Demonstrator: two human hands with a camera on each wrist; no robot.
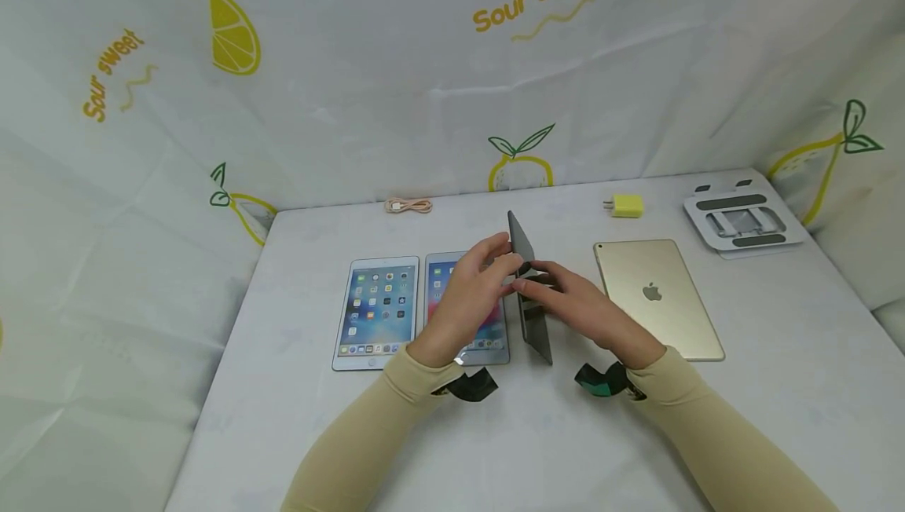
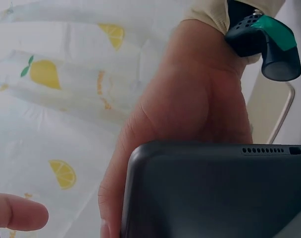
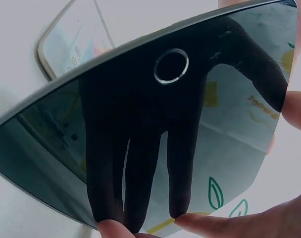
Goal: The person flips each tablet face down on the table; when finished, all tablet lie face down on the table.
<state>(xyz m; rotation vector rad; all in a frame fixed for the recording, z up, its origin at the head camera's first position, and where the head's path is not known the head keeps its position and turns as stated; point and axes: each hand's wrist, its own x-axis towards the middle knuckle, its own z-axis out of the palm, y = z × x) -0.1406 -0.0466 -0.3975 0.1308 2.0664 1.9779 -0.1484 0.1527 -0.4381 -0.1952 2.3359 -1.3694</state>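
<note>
A dark grey tablet stands nearly on edge between my two hands. My left hand holds it from the left, at its back side, with bent fingers by the upper part. From the right, my right hand holds the same tablet; in the right wrist view, its fingertips meet the dark, reflective screen with a round home button. In the left wrist view, the grey back hides part of the right hand, and one fingertip lies apart from the tablet. Part of the left hand's grip is hidden.
Left of the hands lie a lit white-framed tablet and a second lit tablet. A gold tablet lies face down at right. Behind are a coiled cable, a yellow charger plug and a folded stand.
</note>
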